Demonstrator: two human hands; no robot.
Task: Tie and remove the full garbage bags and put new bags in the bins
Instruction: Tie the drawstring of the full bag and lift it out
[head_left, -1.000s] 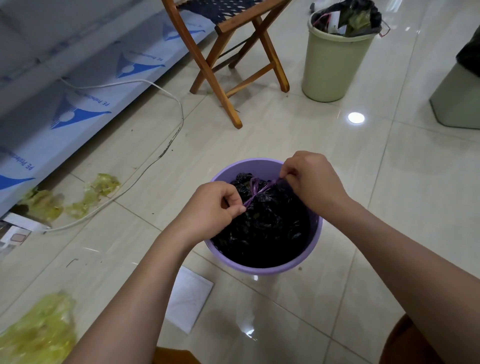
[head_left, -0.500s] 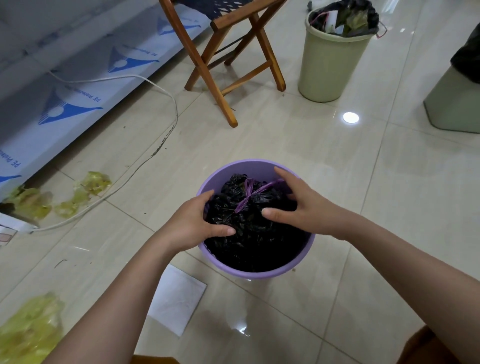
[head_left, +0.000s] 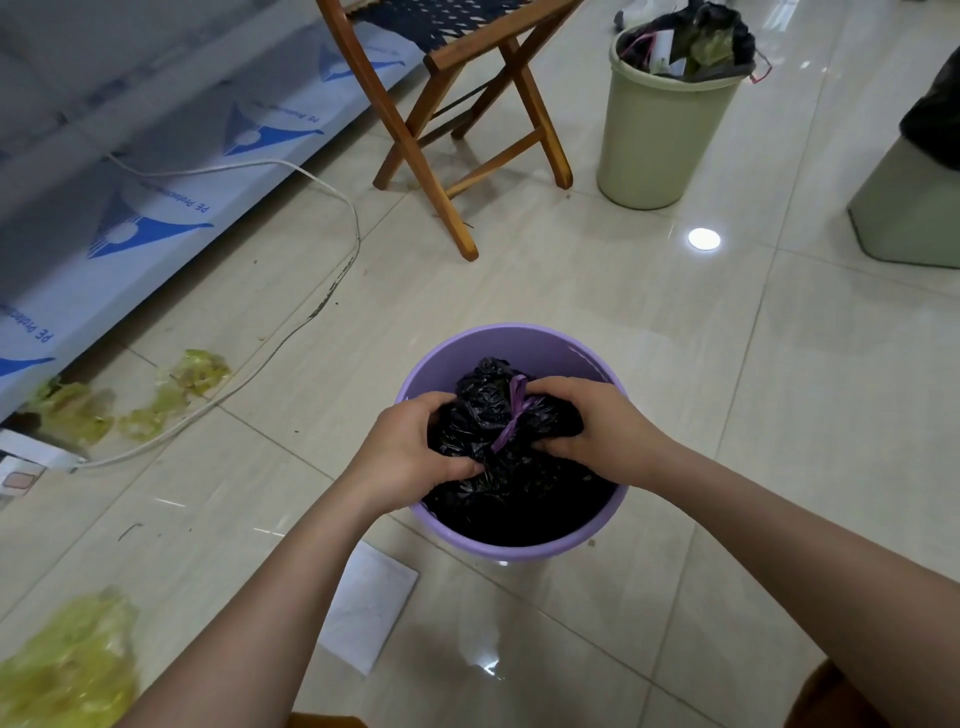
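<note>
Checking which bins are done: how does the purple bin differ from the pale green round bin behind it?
The purple bin's black bag is gathered and tied with a purple string; the green bin's bag gapes open, rubbish showing. Both hands, left and right, grip the purple bin's bag; nobody touches the green bin's. Both are round with dark bags.

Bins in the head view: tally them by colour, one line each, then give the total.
Purple bin: 1
Pale green round bin: 1
Pale green bin at the right edge, partly cut off: 1
Total: 3
</note>
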